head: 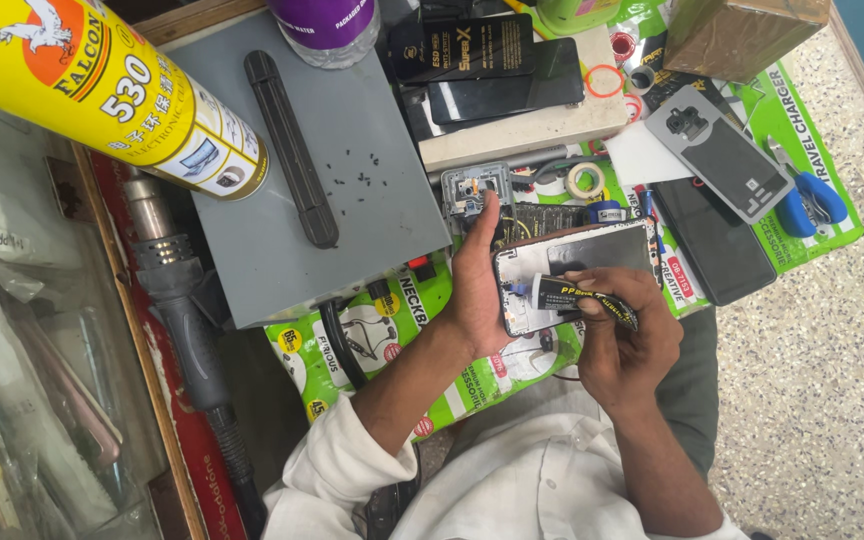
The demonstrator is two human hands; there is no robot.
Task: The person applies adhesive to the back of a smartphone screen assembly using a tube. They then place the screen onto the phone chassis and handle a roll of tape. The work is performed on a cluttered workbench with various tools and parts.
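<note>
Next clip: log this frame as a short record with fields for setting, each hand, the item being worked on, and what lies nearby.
setting: cluttered repair bench seen from above
left hand: left hand grips the opened phone by its edge, one finger stretched upward
right hand: right hand holds a small black tube, its tip against the phone's inner frame
phone: back off, inside facing up, held above the lap
nearby: grey heating plate with a black bar; yellow spray can; hot-air gun; tape roll; blue-handled cutters
</note>
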